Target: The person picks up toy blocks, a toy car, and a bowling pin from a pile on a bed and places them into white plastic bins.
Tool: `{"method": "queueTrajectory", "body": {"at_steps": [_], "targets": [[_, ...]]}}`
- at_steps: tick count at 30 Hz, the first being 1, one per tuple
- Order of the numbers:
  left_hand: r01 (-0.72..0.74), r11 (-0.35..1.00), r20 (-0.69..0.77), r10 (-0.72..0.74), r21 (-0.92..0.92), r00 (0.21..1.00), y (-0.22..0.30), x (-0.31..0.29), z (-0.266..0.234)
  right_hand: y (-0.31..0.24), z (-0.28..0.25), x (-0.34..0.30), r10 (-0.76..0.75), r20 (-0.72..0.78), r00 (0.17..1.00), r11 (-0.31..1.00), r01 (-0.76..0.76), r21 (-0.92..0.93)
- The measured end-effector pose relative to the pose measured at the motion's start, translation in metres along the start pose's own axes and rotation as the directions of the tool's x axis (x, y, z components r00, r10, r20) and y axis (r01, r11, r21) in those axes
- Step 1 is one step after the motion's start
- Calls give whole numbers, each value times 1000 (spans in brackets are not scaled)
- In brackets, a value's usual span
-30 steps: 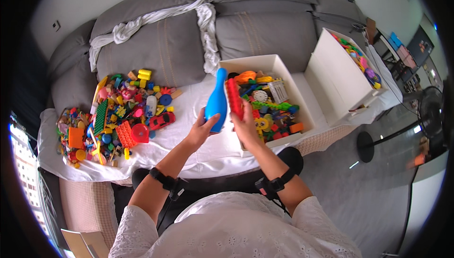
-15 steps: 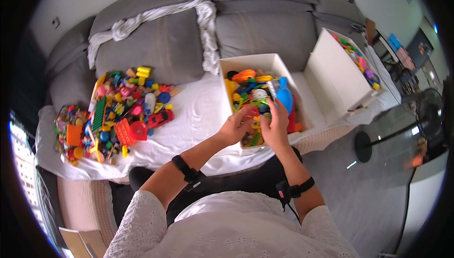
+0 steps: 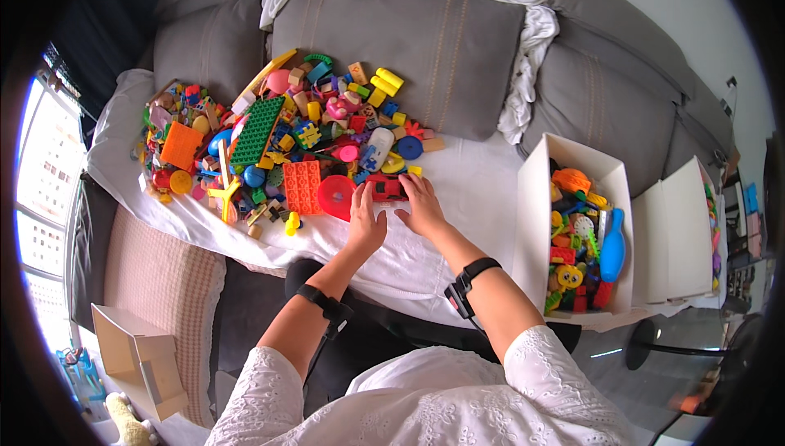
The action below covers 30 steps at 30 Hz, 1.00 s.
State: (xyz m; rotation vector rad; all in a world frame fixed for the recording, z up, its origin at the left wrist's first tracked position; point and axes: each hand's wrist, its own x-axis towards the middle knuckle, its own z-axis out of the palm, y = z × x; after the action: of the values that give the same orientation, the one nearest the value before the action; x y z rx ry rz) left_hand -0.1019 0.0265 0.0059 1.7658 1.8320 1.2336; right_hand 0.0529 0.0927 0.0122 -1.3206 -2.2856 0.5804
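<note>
While my spread left hand [image 3: 367, 221] and right hand [image 3: 421, 207] flank the red car [image 3: 388, 188], behind the front edge of the sheet [image 3: 474, 180], I should squeeze evenly.

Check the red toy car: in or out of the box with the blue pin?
Out: the red toy car sits by the toy pile, between the left hand and right hand, left of the box.

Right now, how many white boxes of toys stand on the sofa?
2. The nearer white box, holding a blue bowling pin, stands right of the right hand; the farther white box stands at the far right. Others could be hidden.
</note>
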Motion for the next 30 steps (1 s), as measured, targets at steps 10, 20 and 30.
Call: {"method": "queueTrajectory", "body": {"at_steps": [10,20,30], "targets": [[-92,995,235,81,34,969,-1,60,17,28,-5,-33,204,-378,903,975,-151,164],[-32,913,466,-178,407,867,10,94,21,12,-8,10,-83,-194,977,970,35,-239],[3,969,405,-105,246,908,2,66,11,35,16,10,-48,-68,997,999,49,10]]}}
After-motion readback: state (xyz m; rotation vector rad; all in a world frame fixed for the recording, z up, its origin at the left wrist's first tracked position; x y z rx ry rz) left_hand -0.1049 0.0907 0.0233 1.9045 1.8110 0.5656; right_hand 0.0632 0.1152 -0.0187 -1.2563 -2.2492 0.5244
